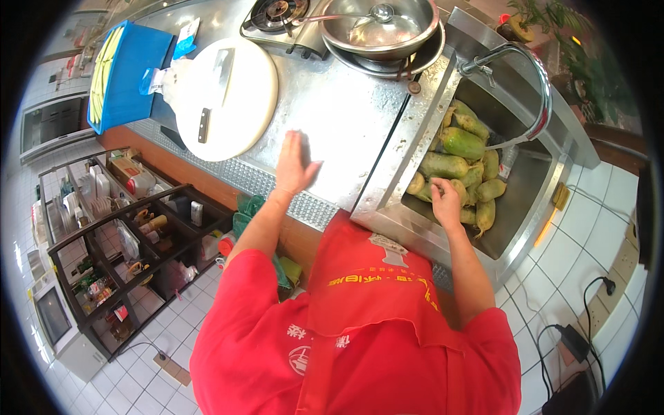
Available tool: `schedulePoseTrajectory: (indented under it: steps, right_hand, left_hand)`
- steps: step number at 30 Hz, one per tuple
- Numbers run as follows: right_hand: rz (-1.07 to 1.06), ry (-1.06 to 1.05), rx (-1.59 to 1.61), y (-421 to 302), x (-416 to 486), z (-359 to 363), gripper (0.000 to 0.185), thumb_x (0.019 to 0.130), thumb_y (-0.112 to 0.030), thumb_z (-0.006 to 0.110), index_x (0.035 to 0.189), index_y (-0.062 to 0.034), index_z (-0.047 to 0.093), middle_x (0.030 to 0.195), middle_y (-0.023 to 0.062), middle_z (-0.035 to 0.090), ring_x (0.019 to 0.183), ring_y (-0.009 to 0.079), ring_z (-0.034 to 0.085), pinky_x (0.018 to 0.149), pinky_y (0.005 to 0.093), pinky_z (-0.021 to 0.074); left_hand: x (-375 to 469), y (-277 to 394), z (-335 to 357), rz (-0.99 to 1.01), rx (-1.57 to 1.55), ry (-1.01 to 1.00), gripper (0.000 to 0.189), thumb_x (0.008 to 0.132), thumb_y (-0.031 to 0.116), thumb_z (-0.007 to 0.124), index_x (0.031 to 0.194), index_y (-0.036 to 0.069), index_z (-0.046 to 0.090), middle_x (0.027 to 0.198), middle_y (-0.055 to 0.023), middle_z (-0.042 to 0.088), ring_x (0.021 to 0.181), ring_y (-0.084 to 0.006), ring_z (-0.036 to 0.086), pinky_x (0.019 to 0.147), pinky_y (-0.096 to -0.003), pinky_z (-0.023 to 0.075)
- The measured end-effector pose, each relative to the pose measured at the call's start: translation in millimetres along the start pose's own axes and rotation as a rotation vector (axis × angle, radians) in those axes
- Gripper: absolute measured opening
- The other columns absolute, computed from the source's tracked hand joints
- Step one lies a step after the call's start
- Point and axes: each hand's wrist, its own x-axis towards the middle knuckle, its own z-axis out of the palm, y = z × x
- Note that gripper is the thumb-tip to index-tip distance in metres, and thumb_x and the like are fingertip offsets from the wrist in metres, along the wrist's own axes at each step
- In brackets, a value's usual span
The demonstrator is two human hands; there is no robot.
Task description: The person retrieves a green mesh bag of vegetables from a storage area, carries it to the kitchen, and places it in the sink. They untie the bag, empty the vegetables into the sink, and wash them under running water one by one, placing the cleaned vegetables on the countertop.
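My left hand (294, 168) rests palm down on the stainless steel counter (332, 119), thumb spread from the fingers and nothing held. Over the near left part of the steel sink (519, 218) is my right hand (447, 202), its fingers loosely bent with a small gap to the thumb. No object shows in its grasp; whether it touches the vegetables below is unclear. Several green radishes (463, 143) lie piled in the basin, some with thin roots. A curved chrome faucet (544, 93) arches over them.
Left of my left hand, a kitchen knife (204, 125) lies on a round white cutting board (254, 114). Beyond it stands a blue bin (137, 72) of pale green strips. Metal bowls (384, 31) with a ladle (381, 13) sit beside a portable gas stove (280, 23).
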Motion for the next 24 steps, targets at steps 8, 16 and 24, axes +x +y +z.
schedulePoseTrajectory:
  steps: [8, 16, 24]
  right_hand:
    - [0.102, -0.053, -0.130, -29.8, -33.7, 28.2, 0.016, 0.092, -0.007, 0.066, 0.107, -0.0002, 0.070, 0.100, 0.0138, 0.070, 0.081, 0.0253, 0.068, 0.075, 0.0338, 0.0542]
    - [0.049, -0.010, -0.154, -47.8, -49.6, 57.5, 0.018, 0.091, -0.009, 0.067, 0.106, -0.0012, 0.071, 0.097, 0.0146, 0.070, 0.082, 0.0275, 0.068, 0.077, 0.0355, 0.0535]
    - [0.118, 0.002, -0.082, -46.5, -57.7, 67.5, 0.018, 0.091, -0.009, 0.066, 0.107, -0.0005, 0.071, 0.101, 0.0159, 0.071, 0.087, 0.0282, 0.071, 0.080, 0.0348, 0.0556]
  left_hand:
    - [38.5, -77.1, -12.8, 0.115, 0.051, 0.073, 0.091, 0.086, 0.032, 0.076, 0.153, -0.008, 0.030, 0.160, -0.0282, 0.030, 0.150, -0.0448, 0.027, 0.124, -0.0507, 0.0235]
    - [161.3, -94.0, -47.4, 0.039, 0.279, 0.113, 0.083, 0.091, 0.041, 0.069, 0.151, -0.008, 0.036, 0.160, -0.0290, 0.031, 0.150, -0.0444, 0.026, 0.124, -0.0505, 0.0208]
    - [54.5, -99.4, -38.7, 0.502, 0.107, -0.264, 0.089, 0.090, 0.045, 0.070, 0.152, -0.007, 0.033, 0.161, -0.0262, 0.031, 0.152, -0.0423, 0.024, 0.125, -0.0503, 0.0207]
